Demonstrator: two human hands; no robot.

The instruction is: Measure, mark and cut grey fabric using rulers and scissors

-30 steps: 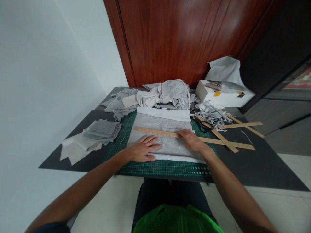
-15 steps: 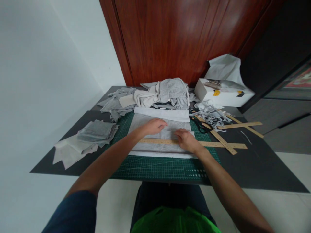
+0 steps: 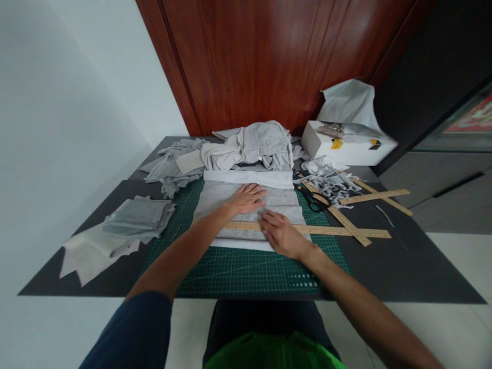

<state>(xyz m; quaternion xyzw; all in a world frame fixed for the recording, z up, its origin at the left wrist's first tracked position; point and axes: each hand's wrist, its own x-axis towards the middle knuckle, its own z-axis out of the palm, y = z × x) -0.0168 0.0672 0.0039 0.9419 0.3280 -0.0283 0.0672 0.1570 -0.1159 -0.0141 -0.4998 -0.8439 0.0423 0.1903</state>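
A light grey cloth with white bands at its far and near edges lies spread on the green cutting mat. My left hand rests flat on the cloth, its fingers stretched out to the right. Nearer to me, my right hand lies with extended fingers over a wooden ruler, which runs across the cloth. Part of the ruler is hidden under that hand. Neither hand grips anything.
Folded grey cloth pieces lie at the left. A heap of fabric stands at the back. On the right are black scissors, fabric scraps, a crossed wooden ruler and a white box.
My hands have flattened onto the cloth from a more curled pose. My right hand has shifted left and nearer to me. The whole view has moved slightly.
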